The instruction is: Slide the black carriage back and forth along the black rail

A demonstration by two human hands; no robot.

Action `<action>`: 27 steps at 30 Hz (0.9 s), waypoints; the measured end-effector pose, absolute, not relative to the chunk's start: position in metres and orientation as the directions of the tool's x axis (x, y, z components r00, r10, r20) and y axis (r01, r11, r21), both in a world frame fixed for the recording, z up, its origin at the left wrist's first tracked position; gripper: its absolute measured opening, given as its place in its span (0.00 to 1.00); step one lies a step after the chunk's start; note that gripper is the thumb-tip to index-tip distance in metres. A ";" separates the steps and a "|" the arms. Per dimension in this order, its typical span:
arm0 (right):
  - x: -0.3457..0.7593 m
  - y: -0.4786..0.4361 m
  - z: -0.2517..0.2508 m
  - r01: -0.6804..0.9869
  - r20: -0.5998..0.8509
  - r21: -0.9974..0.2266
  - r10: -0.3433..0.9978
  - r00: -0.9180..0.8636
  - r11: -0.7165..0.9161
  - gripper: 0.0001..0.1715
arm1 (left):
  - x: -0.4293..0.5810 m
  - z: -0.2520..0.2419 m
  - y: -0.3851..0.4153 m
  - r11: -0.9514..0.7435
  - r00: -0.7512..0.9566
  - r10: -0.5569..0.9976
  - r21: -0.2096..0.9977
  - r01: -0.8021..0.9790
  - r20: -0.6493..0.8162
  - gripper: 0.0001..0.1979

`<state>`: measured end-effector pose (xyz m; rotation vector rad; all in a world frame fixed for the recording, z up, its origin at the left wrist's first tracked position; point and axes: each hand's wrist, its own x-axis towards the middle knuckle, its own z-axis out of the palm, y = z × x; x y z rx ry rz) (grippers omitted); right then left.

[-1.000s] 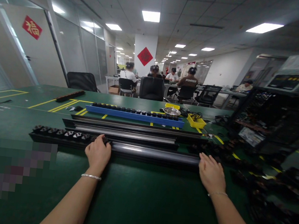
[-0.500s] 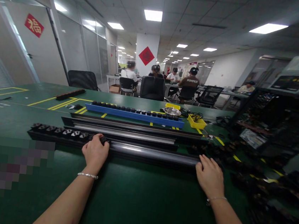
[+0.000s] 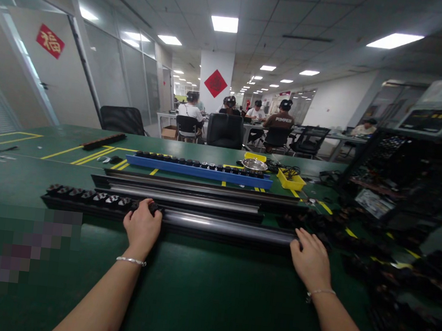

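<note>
A long black rail (image 3: 226, 226) lies across the green table in front of me, its channel bare and shiny from the middle rightward. Several small black blocks (image 3: 79, 193) with metallic tops sit in a row in its left part. My left hand (image 3: 142, 228) is closed around a black block at the right end of that row, and its fingers partly hide the block. At the rail's right end, my right hand (image 3: 311, 259) grips the rail with the fingers over its far side. Behind lies a second black rail (image 3: 186, 200) with a shiny channel, close alongside.
Further back is a blue rail (image 3: 200, 173) bearing a row of black parts. A metal bowl (image 3: 255, 164) and a yellow tray (image 3: 291, 180) with cables stand right of it. Dark parts (image 3: 385, 288) are heaped at the right. People (image 3: 283, 117) sit at a far table.
</note>
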<state>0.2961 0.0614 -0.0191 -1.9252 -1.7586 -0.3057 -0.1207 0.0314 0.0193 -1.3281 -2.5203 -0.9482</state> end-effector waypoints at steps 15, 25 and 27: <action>0.299 0.064 -0.022 0.978 0.508 -0.209 0.853 0.119 -0.012 0.30 | -0.114 0.015 0.032 0.348 -0.545 0.706 0.450 0.823 0.451 0.18; 0.298 0.062 -0.020 0.976 0.501 -0.216 0.857 0.119 -0.009 0.31 | -0.107 0.017 0.031 0.307 -0.485 0.748 0.410 0.859 0.454 0.19; 0.298 0.063 -0.020 0.977 0.502 -0.215 0.857 0.119 -0.010 0.31 | -0.106 0.017 0.031 0.320 -0.479 0.753 0.385 0.865 0.451 0.20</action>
